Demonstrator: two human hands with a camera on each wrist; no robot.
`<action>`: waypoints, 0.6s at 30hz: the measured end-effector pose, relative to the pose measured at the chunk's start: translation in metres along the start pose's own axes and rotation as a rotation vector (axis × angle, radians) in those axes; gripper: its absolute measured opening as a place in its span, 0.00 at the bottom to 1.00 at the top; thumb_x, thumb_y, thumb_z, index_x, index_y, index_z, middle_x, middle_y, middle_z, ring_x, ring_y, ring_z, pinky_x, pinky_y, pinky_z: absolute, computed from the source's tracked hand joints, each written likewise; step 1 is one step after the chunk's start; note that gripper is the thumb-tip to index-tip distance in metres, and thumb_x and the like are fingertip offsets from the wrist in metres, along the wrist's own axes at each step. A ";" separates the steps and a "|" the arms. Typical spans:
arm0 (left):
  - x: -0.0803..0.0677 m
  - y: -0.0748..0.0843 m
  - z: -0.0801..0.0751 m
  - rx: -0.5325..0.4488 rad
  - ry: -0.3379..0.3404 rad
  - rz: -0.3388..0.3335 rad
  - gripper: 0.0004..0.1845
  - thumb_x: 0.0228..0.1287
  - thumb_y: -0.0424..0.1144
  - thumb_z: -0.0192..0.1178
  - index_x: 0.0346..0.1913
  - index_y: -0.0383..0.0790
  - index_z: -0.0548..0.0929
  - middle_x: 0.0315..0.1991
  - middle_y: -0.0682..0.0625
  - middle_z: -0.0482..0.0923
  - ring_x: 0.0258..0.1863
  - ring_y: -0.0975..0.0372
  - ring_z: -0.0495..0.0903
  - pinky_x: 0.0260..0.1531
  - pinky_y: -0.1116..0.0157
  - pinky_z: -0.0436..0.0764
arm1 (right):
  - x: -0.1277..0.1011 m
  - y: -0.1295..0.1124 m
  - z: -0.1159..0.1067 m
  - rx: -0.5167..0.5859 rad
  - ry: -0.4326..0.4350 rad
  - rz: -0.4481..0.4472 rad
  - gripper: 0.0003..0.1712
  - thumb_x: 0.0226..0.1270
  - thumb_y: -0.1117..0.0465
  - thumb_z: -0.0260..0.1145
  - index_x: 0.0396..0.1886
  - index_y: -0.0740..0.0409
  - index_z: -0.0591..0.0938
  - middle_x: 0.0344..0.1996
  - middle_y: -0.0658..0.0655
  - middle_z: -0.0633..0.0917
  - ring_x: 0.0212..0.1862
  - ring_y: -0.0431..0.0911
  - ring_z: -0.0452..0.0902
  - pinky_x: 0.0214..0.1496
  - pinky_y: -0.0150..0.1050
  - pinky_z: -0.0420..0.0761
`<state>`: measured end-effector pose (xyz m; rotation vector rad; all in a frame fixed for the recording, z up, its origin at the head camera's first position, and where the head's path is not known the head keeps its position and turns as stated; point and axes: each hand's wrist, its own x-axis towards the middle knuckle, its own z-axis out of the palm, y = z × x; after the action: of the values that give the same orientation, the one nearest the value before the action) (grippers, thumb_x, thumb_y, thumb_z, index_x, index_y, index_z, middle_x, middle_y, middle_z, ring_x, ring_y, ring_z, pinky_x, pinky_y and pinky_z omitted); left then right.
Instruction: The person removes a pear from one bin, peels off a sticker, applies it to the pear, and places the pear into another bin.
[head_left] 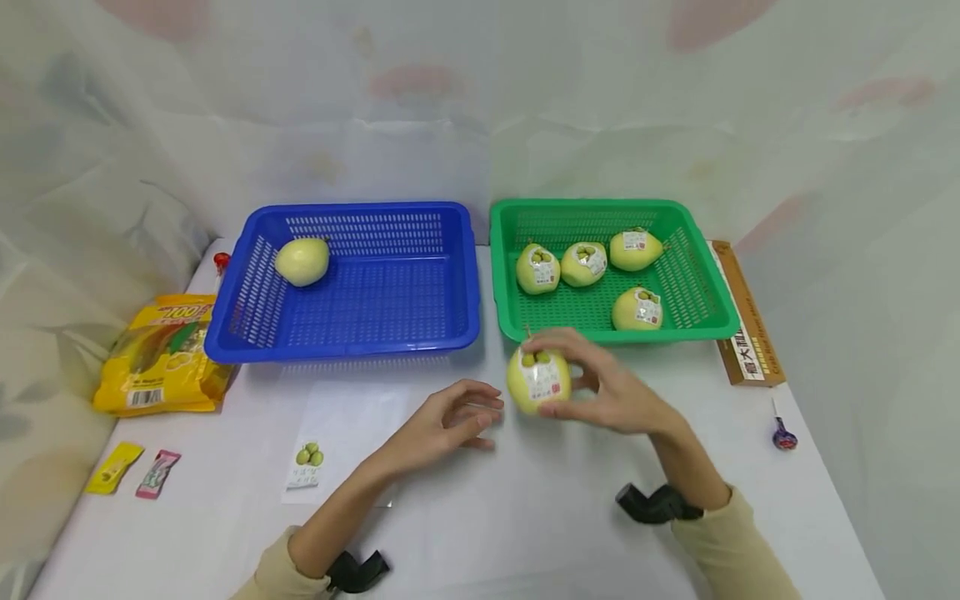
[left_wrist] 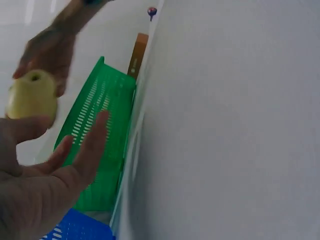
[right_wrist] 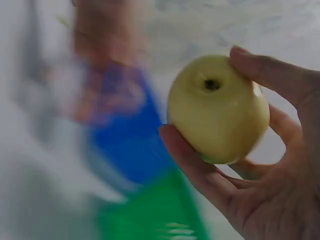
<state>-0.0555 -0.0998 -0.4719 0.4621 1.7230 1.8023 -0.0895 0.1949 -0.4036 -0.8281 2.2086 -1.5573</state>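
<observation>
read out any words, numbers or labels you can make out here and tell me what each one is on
"100": on the yellow snack bag at the table's left edge; its smaller print and barcode are too blurred to read.
Box right of the green basket: dark characters, too small to read.
Sticker on the fruit held by the right hand: unreadable.
Stickers on the fruits in the green basket: unreadable.
Loose label on the table: unreadable.

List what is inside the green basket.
The green basket holds four yellow-green fruits, each in a labelled wrapper: three in a back row, one nearer the front. The near wall hides a strip of floor behind it.
</observation>
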 end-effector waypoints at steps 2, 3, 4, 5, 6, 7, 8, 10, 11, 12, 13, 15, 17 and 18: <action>-0.001 -0.003 -0.003 0.116 -0.028 -0.026 0.24 0.82 0.36 0.59 0.73 0.28 0.72 0.70 0.29 0.76 0.70 0.37 0.79 0.59 0.57 0.91 | 0.022 -0.009 -0.032 -0.033 -0.016 -0.016 0.40 0.66 0.67 0.79 0.75 0.51 0.75 0.74 0.56 0.74 0.63 0.51 0.79 0.49 0.46 0.94; -0.002 -0.005 -0.004 0.182 -0.045 -0.042 0.23 0.82 0.37 0.60 0.72 0.30 0.74 0.69 0.31 0.78 0.69 0.39 0.80 0.61 0.60 0.90 | 0.035 -0.010 -0.048 -0.051 -0.028 -0.011 0.39 0.66 0.67 0.79 0.75 0.52 0.76 0.73 0.56 0.75 0.61 0.52 0.80 0.50 0.46 0.94; -0.002 -0.007 -0.005 0.243 -0.065 -0.057 0.23 0.83 0.39 0.60 0.71 0.32 0.75 0.69 0.34 0.79 0.69 0.42 0.80 0.62 0.62 0.89 | 0.049 -0.010 -0.062 -0.076 -0.050 0.007 0.37 0.66 0.67 0.79 0.74 0.51 0.76 0.72 0.55 0.76 0.61 0.53 0.79 0.54 0.47 0.92; -0.003 -0.009 -0.006 0.294 -0.085 -0.067 0.22 0.83 0.41 0.60 0.71 0.33 0.76 0.69 0.37 0.80 0.70 0.44 0.80 0.63 0.64 0.87 | 0.063 -0.008 -0.075 -0.101 -0.080 0.034 0.36 0.67 0.66 0.78 0.73 0.51 0.77 0.71 0.54 0.76 0.62 0.53 0.79 0.58 0.46 0.90; -0.003 -0.011 -0.006 0.336 -0.102 -0.072 0.22 0.83 0.43 0.60 0.71 0.35 0.77 0.69 0.39 0.80 0.70 0.46 0.80 0.64 0.65 0.86 | 0.076 -0.005 -0.087 -0.129 -0.119 0.070 0.35 0.67 0.64 0.78 0.72 0.50 0.78 0.70 0.53 0.77 0.64 0.51 0.78 0.62 0.47 0.87; -0.004 -0.012 -0.007 0.367 -0.112 -0.074 0.22 0.83 0.44 0.60 0.70 0.36 0.78 0.68 0.41 0.81 0.70 0.48 0.80 0.65 0.65 0.84 | 0.088 -0.001 -0.096 -0.152 -0.166 0.113 0.33 0.67 0.63 0.79 0.71 0.49 0.79 0.70 0.52 0.78 0.64 0.51 0.76 0.63 0.48 0.86; -0.004 -0.013 -0.007 0.390 -0.117 -0.075 0.22 0.83 0.45 0.60 0.70 0.37 0.78 0.68 0.42 0.81 0.70 0.49 0.81 0.66 0.65 0.83 | 0.098 0.004 -0.103 -0.181 -0.216 0.165 0.33 0.67 0.61 0.79 0.70 0.48 0.79 0.69 0.51 0.79 0.64 0.49 0.76 0.63 0.50 0.85; -0.004 -0.013 -0.007 0.404 -0.122 -0.077 0.21 0.83 0.46 0.60 0.70 0.38 0.79 0.68 0.44 0.82 0.70 0.50 0.80 0.67 0.64 0.83 | 0.114 0.015 -0.113 -0.207 -0.328 0.277 0.34 0.66 0.58 0.81 0.70 0.48 0.80 0.70 0.50 0.79 0.64 0.48 0.76 0.64 0.54 0.86; -0.005 -0.013 -0.007 0.406 -0.123 -0.077 0.21 0.83 0.46 0.60 0.70 0.39 0.79 0.68 0.44 0.82 0.70 0.50 0.80 0.67 0.63 0.83 | 0.120 0.020 -0.116 -0.207 -0.379 0.333 0.35 0.66 0.57 0.82 0.71 0.48 0.79 0.71 0.50 0.78 0.63 0.49 0.77 0.62 0.56 0.87; -0.005 -0.013 -0.006 0.406 -0.123 -0.077 0.21 0.83 0.46 0.60 0.70 0.39 0.79 0.68 0.44 0.82 0.71 0.50 0.80 0.67 0.63 0.83 | 0.124 0.025 -0.117 -0.203 -0.420 0.381 0.37 0.66 0.56 0.82 0.72 0.48 0.78 0.72 0.50 0.77 0.61 0.49 0.78 0.60 0.58 0.89; -0.005 -0.012 -0.006 0.407 -0.123 -0.077 0.21 0.84 0.46 0.60 0.70 0.39 0.79 0.68 0.44 0.82 0.71 0.50 0.80 0.67 0.62 0.83 | 0.126 0.029 -0.117 -0.194 -0.449 0.424 0.38 0.65 0.55 0.83 0.73 0.48 0.78 0.74 0.49 0.75 0.59 0.50 0.80 0.56 0.59 0.90; -0.006 -0.012 -0.005 0.411 -0.122 -0.076 0.21 0.84 0.46 0.60 0.70 0.38 0.79 0.68 0.43 0.82 0.70 0.50 0.80 0.67 0.62 0.83 | 0.129 0.035 -0.116 -0.179 -0.480 0.474 0.40 0.66 0.53 0.82 0.75 0.47 0.76 0.76 0.49 0.72 0.57 0.50 0.81 0.57 0.59 0.91; -0.006 -0.012 -0.005 0.414 -0.119 -0.073 0.21 0.83 0.45 0.60 0.69 0.38 0.79 0.68 0.43 0.82 0.70 0.49 0.80 0.67 0.63 0.84 | 0.129 0.037 -0.113 -0.164 -0.482 0.486 0.39 0.66 0.53 0.82 0.74 0.46 0.76 0.78 0.48 0.69 0.55 0.50 0.82 0.57 0.55 0.91; -0.007 -0.011 -0.004 0.415 -0.117 -0.071 0.21 0.83 0.45 0.60 0.69 0.38 0.79 0.68 0.43 0.82 0.70 0.49 0.80 0.66 0.63 0.84 | 0.130 0.038 -0.112 -0.160 -0.478 0.488 0.39 0.67 0.54 0.82 0.74 0.45 0.76 0.79 0.48 0.68 0.54 0.49 0.82 0.57 0.54 0.91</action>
<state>-0.0508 -0.1077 -0.4821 0.6523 2.0053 1.3374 -0.2639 0.2080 -0.3899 -0.5648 1.9910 -0.8591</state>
